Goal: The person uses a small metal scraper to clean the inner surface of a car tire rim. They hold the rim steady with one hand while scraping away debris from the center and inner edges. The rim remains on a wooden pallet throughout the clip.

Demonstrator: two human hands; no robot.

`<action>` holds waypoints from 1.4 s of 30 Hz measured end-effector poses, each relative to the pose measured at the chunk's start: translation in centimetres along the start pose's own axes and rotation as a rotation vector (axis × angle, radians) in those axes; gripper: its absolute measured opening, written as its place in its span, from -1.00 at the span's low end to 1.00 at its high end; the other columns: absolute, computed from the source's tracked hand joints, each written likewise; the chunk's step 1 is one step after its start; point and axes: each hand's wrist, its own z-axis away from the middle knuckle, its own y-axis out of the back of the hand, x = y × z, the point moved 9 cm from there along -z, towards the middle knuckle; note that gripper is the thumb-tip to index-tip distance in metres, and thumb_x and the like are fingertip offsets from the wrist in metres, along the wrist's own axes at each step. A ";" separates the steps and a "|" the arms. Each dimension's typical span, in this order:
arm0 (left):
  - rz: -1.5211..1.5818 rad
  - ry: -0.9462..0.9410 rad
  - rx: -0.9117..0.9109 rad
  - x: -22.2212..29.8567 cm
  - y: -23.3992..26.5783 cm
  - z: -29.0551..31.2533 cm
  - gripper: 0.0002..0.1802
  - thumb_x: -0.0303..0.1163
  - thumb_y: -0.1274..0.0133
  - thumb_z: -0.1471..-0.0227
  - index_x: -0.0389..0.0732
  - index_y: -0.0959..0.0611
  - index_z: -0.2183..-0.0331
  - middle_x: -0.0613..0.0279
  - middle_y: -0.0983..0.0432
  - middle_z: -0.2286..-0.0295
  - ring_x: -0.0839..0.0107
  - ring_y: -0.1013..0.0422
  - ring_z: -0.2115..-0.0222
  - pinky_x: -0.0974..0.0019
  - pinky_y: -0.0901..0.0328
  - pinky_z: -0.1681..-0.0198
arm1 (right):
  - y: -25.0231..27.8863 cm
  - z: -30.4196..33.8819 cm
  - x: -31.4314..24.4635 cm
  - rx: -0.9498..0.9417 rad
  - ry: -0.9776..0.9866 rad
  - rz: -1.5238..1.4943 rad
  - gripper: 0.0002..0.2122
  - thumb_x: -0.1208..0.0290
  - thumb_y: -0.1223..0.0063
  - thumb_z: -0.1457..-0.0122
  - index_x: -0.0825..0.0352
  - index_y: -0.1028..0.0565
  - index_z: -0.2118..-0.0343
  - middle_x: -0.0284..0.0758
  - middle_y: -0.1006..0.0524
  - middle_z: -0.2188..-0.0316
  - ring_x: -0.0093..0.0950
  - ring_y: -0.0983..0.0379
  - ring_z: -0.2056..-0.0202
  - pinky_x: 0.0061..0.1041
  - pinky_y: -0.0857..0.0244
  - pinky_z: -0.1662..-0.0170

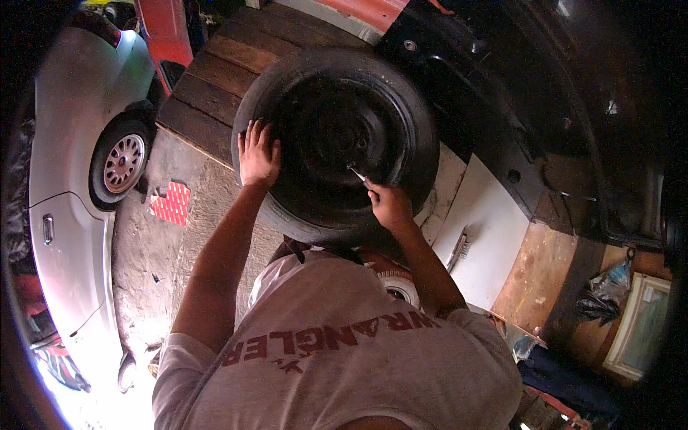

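A dark tyre on a black steel wheel point(337, 72) lies flat in front of me, partly over wooden boards. My left hand point(259, 153) rests open on the tyre's left sidewall, fingers spread. In my right hand point(390, 204) is a thin tool with a pale, slender shaft point(358, 174), gripped between thumb and fingers. Its tip points up and left at the wheel's dark centre, near the hub holes. Whether the tip touches the metal I cannot tell. The tool's handle is mostly hidden by my fingers.
A silver car point(72, 158) stands at the left. Dark wooden boards point(222, 72) lie beyond the tyre, and a red patterned sheet point(170, 203) is on the floor. To the right, a white panel point(476, 236) carries a slim metal tool point(457, 251). A black vehicle body point(516, 107) fills the upper right.
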 end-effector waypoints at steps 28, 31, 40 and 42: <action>0.044 0.008 -0.006 0.5 0.0 -0.1 -0.48 -0.18 0.16 -0.13 -0.18 -0.33 -0.09 0.08 -0.12 -0.15 0.16 0.09 -0.24 0.00 0.26 -0.29 | 1.2 -8.4 5.4 0.349 -0.014 -0.302 -0.66 0.23 0.01 -0.20 0.20 -0.35 -0.01 -0.15 -0.54 0.28 -0.29 -0.48 0.45 -0.31 -0.34 0.36; 0.022 0.011 -0.001 0.1 0.3 0.3 -0.47 -0.18 0.16 -0.13 -0.18 -0.33 -0.09 0.07 -0.12 -0.16 0.16 0.09 -0.24 0.01 0.26 -0.29 | 3.0 -8.8 1.1 0.305 -0.004 -0.138 -0.66 0.27 -0.01 -0.18 0.16 -0.38 -0.03 -0.15 -0.52 0.17 -0.15 -0.48 0.21 -0.24 -0.34 0.17; 0.016 0.024 -0.023 -0.1 -0.2 0.1 -0.47 -0.16 0.17 -0.13 -0.18 -0.33 -0.10 0.05 -0.11 -0.16 0.17 0.10 -0.25 0.02 0.27 -0.29 | 1.1 -3.1 1.4 0.128 -0.071 -0.069 -0.67 0.38 -0.01 -0.16 0.20 -0.41 -0.01 -0.12 -0.52 0.18 -0.10 -0.45 0.16 -0.20 -0.33 0.11; 0.012 0.021 -0.021 -0.1 -0.1 0.2 -0.47 -0.15 0.17 -0.13 -0.18 -0.33 -0.09 0.05 -0.11 -0.17 0.18 0.10 -0.25 0.03 0.27 -0.29 | 0.9 -1.5 0.3 0.059 -0.080 -0.046 -0.66 0.39 -0.01 -0.15 0.20 -0.41 -0.01 -0.12 -0.52 0.17 -0.10 -0.45 0.16 -0.21 -0.33 0.12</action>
